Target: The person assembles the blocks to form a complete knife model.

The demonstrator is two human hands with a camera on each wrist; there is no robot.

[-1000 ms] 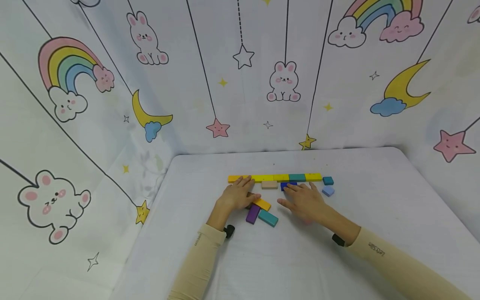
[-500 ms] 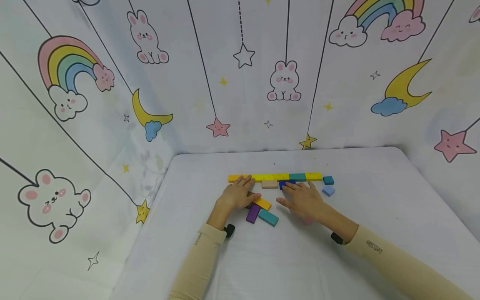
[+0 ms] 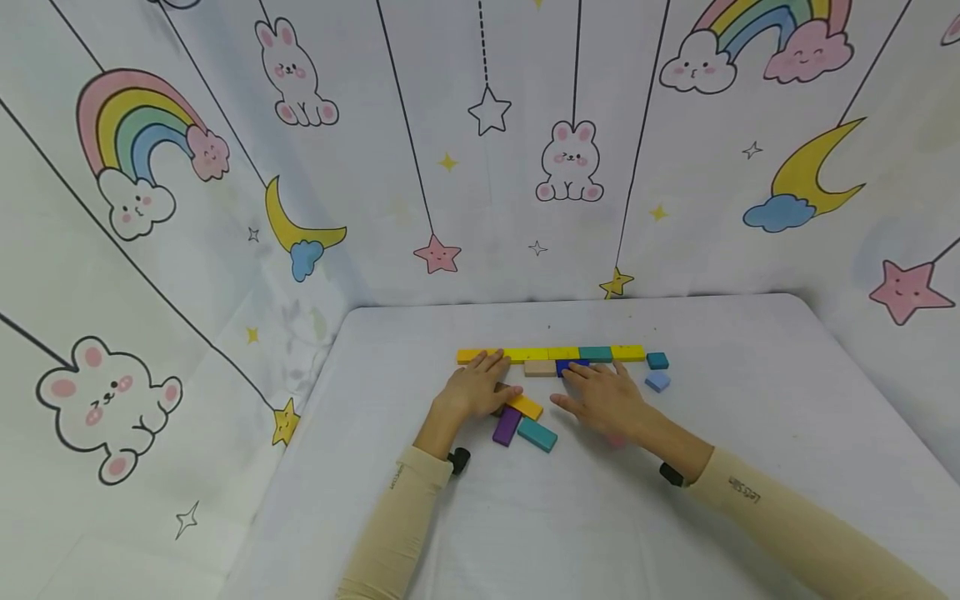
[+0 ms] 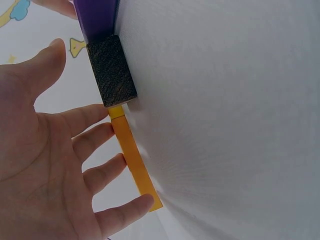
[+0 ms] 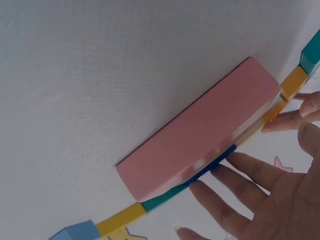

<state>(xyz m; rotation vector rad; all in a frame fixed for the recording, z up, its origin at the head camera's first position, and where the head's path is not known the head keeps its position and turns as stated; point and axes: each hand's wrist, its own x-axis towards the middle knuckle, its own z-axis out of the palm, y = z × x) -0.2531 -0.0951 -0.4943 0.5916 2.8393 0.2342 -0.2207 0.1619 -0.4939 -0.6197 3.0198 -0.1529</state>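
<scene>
A straight row of yellow blocks (image 3: 527,356), with a teal one and an orange block (image 3: 467,357) at its left end, lies across the table. My left hand (image 3: 471,392) rests its spread fingertips on the orange end. In front of the row a tan block (image 3: 539,368) and a dark blue block (image 3: 562,367) lie side by side against it. The fingers of my right hand (image 3: 606,396) are extended and touch the dark blue block, partly hiding it. Below that hand lies a pink block (image 5: 200,130), mostly hidden in the head view.
Between the hands lie a loose orange block (image 3: 528,407), a purple block (image 3: 506,427) and a teal block (image 3: 537,435). A black block (image 4: 111,70) is near the left palm. Right of the row sit a small teal block (image 3: 657,361) and a light blue block (image 3: 657,381).
The right hand has slid the dark blue block a little to the left, closing the gap to the tan block. The left hand has stayed in place.
</scene>
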